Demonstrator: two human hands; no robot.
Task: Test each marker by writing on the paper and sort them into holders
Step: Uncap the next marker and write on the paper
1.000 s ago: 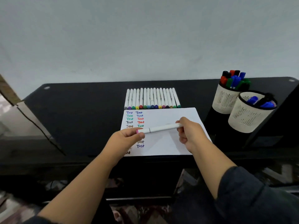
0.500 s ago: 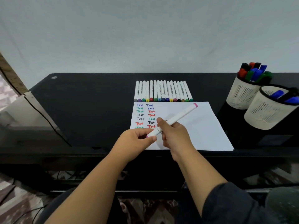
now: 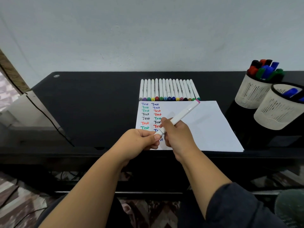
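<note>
My right hand (image 3: 178, 136) grips a white marker (image 3: 182, 115) with a pink end, tilted up toward the far right above the paper (image 3: 212, 127). My left hand (image 3: 141, 142) pinches the marker's near end, where its cap sits. The white paper lies on the black desk and carries two columns of the word "Test" in several colours; both hands hide the lowest words. Behind the paper, a row of several white markers (image 3: 169, 90) lies side by side with coloured ends toward me. Two cream mesh holders stand at the right.
The far holder (image 3: 251, 94) is full of red, black, green and blue markers. The near holder (image 3: 276, 114) has a few blue ones. The black desk (image 3: 92, 102) ends at a front edge just under my wrists. A dark cable (image 3: 47, 116) hangs at the left.
The marker swung from nearly level to tilted, pink end now pointing up and right. My right hand slid down the barrel next to my left hand, which keeps its pinch on the near end.
</note>
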